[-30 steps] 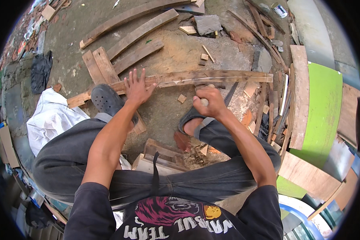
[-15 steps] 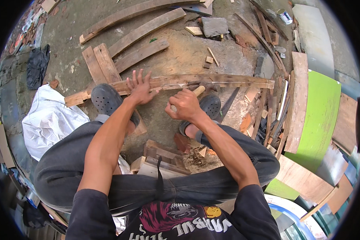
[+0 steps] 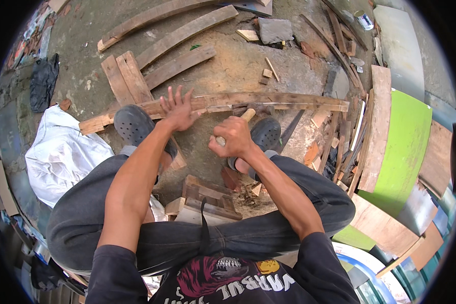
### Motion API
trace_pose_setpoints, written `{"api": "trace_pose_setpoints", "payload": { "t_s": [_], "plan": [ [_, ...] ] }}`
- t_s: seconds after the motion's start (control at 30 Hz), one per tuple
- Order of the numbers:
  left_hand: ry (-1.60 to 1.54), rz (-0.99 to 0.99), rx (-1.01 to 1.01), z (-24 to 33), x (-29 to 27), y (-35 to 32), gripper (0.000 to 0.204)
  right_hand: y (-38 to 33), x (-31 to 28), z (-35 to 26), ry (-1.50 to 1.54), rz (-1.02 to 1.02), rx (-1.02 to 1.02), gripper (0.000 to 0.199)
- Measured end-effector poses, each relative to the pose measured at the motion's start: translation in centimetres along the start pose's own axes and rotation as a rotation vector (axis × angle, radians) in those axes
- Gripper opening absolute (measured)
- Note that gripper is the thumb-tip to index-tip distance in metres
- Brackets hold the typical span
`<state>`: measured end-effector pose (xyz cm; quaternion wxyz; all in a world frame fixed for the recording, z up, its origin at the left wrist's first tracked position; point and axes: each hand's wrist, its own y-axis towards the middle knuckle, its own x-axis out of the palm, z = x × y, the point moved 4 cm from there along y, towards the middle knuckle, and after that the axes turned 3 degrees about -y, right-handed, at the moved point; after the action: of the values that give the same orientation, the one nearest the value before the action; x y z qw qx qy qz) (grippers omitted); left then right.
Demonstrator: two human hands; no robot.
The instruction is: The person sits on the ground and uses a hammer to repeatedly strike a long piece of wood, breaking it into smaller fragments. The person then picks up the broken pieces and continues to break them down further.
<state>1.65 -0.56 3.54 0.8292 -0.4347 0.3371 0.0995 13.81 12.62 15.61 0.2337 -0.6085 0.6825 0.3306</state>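
Note:
A long wooden beam lies crosswise in front of me. My left hand rests on it with fingers stretched out and spread. My right hand is closed round the light wooden handle of a hammer. Its dark head is at the beam, right of my left hand; whether it touches the wood I cannot tell. My left clog is set against the beam's left part, and the right clog stands just below the hammer head.
Several loose planks lie beyond the beam, near a grey stone block. At the left sits a white sack. A green board and wood scraps line the right side. Between my legs is a small wooden stool-like piece.
My right hand and the hammer have shifted very slightly, while the left hand stays on the beam. The whole view has moved a little.

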Motion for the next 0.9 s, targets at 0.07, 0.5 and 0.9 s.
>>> {"api": "trace_pose_setpoints", "payload": {
  "t_s": [0.07, 0.5, 0.9],
  "plan": [
    [0.009, 0.011, 0.0, -0.2, 0.2, 0.0, 0.088, 0.5, -0.9, 0.5, 0.028, 0.053, 0.023, 0.018],
    [-0.037, -0.007, -0.001, -0.4, 0.2, 0.2, 0.089, -4.8, -10.0, 8.7, 0.299, 0.844, 0.952, 0.055],
    [-0.043, -0.031, -0.035, -0.2, -0.2, -0.1, 0.091, -11.1, -13.1, 6.4, 0.546, 0.183, 1.546, 0.05]
  ]
}}
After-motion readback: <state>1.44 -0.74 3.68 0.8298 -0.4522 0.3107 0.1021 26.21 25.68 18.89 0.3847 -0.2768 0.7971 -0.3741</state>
